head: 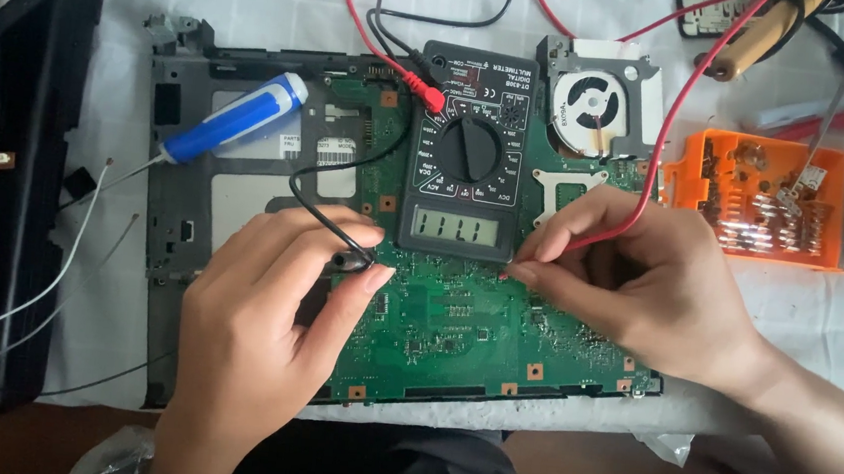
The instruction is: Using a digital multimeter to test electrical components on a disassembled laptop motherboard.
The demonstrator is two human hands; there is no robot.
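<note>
Two thin test probes are in hand over a green circuit board [456,320]. The left hand [263,345] pinches the black probe [352,259] between thumb and forefinger, closed firmly on its short plastic body, with the tip pressed down onto the board just beyond the thumb. The right hand [640,274] pinches the red probe [541,259] the same way, fingers closed on it close to the tip, which touches the board just left of the fingertips.

Both probes look light, stiff and slim, so a pen-like hold near the tip, as shown, seems the steadiest; their smooth plastic could slip if held loosely. The black lead [332,175] and red lead [666,136] trail upward and away from each grip; they are soft and springy and may tug the tips sideways.

Between the two hands, just above the fingertips, sits a black multimeter [469,155] with its display lit, resting on the board. The board itself looks rigid yet fragile, dense with tiny parts, so only a gentle touch at the tips suits it. It lies in a grey laptop chassis [170,187], beyond the left hand, where a blue-handled screwdriver [236,117] also rests. A cooling fan [593,100] and an orange parts box [756,198] lie beyond the right hand.
</note>
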